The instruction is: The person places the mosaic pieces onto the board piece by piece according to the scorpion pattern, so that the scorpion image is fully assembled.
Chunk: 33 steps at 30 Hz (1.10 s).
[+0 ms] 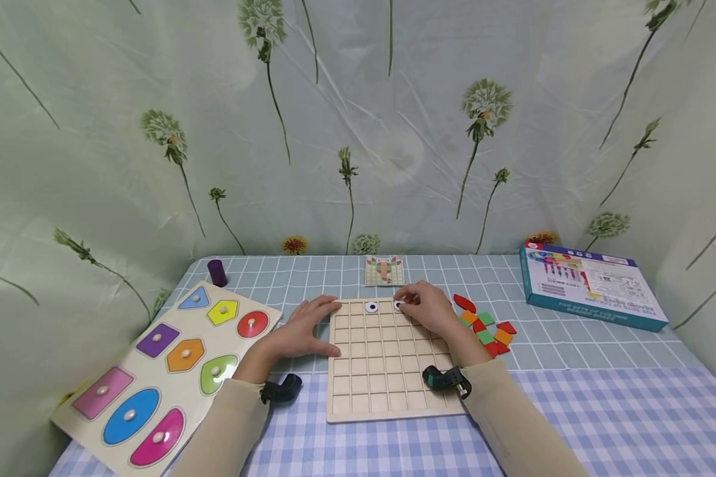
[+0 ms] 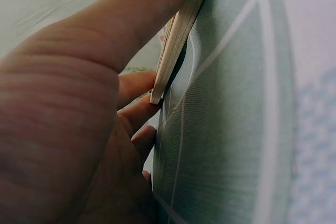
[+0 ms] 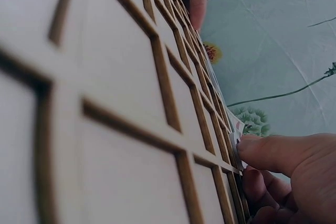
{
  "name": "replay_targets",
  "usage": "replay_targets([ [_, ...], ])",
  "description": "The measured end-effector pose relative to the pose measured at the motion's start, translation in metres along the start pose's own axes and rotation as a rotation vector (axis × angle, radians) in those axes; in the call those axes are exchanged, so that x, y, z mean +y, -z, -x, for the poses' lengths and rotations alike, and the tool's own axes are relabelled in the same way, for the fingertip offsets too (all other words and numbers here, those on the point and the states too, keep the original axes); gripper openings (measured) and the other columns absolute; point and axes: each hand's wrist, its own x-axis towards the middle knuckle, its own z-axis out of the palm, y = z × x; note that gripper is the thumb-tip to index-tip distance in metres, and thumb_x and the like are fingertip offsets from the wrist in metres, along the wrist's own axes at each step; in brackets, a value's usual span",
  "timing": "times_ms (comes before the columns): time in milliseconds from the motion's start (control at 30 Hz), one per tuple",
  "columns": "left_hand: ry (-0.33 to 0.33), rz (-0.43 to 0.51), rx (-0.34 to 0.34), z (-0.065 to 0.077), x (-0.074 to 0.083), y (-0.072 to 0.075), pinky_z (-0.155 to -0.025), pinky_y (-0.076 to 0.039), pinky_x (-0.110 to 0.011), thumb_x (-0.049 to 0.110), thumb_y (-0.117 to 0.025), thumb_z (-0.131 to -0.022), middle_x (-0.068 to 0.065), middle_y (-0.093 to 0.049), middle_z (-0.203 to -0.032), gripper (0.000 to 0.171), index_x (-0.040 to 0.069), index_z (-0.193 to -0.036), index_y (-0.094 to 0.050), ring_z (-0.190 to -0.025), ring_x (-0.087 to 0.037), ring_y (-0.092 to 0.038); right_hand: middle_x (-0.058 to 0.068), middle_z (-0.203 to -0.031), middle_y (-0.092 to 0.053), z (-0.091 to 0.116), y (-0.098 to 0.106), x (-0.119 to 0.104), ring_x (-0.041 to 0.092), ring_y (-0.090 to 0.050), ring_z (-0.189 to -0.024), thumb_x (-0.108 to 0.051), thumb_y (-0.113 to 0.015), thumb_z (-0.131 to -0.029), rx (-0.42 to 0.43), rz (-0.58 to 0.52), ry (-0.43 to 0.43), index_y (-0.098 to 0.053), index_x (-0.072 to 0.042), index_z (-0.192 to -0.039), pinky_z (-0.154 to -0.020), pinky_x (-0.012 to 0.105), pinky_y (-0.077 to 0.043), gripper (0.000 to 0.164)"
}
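A square wooden grid board lies in front of me. One round white eye piece with a black pupil sits in a cell of its top row. My right hand pinches a second eye piece between thumb and fingers, at the same row further right. In the right wrist view the thumb presses on this white piece at the board's far edge. My left hand rests along the left edge, thumb and fingers spread; the left wrist view shows them touching the board's side.
Behind the board lies a small pattern card. Red, green and orange tiles are heaped right of it. A knobbed shape puzzle fills the left side, a purple cylinder behind it. A flat box lies at the back right.
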Motion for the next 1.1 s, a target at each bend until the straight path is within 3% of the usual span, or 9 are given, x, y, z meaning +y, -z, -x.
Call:
replay_targets([
  [433,0.0,-0.001,-0.004,-0.001,-0.001,-0.001,-0.124,-0.01,-0.064,0.046,-0.085,-0.075,-0.01,-0.031,-0.162,0.095,0.014,-0.152,-0.041,-0.152,-0.036,-0.023,0.004,-0.096,-0.063,-0.001,-0.001,0.002,0.021,-0.063,-0.089,-0.013,-0.069,-0.092,-0.011,0.023,-0.001,-0.077,-0.017,-0.105,-0.079,0.038,-0.053,0.015],
  [667,-0.002,-0.007,0.001,0.0,-0.001,-0.001,-0.124,-0.01,-0.063,0.045,-0.085,-0.075,-0.01,-0.032,-0.162,0.095,0.014,-0.152,-0.041,-0.152,-0.036,-0.023,0.005,-0.095,-0.063,-0.002,-0.003,0.005,0.02,-0.062,-0.087,-0.012,-0.068,-0.092,-0.014,0.021,0.042,-0.075,-0.015,-0.105,-0.078,0.037,-0.053,0.016],
  [967,-0.012,-0.019,-0.005,0.0,-0.002,-0.002,-0.125,-0.01,-0.062,0.046,-0.084,-0.075,-0.011,-0.031,-0.162,0.095,0.014,-0.153,-0.04,-0.152,-0.035,-0.024,0.009,-0.106,-0.065,0.002,0.011,0.002,0.027,-0.065,-0.099,-0.009,-0.063,-0.096,-0.128,0.012,0.07,-0.073,-0.009,-0.115,-0.087,0.043,-0.056,0.021],
  [1100,-0.014,-0.006,-0.002,0.001,0.0,-0.001,-0.124,-0.009,-0.063,0.046,-0.084,-0.075,-0.011,-0.031,-0.162,0.095,0.014,-0.153,-0.04,-0.152,-0.036,-0.022,0.015,-0.117,-0.065,0.004,0.025,-0.001,0.03,-0.068,-0.101,-0.011,-0.061,-0.098,-0.17,-0.037,0.042,-0.069,-0.007,-0.122,-0.078,0.039,-0.058,0.026],
])
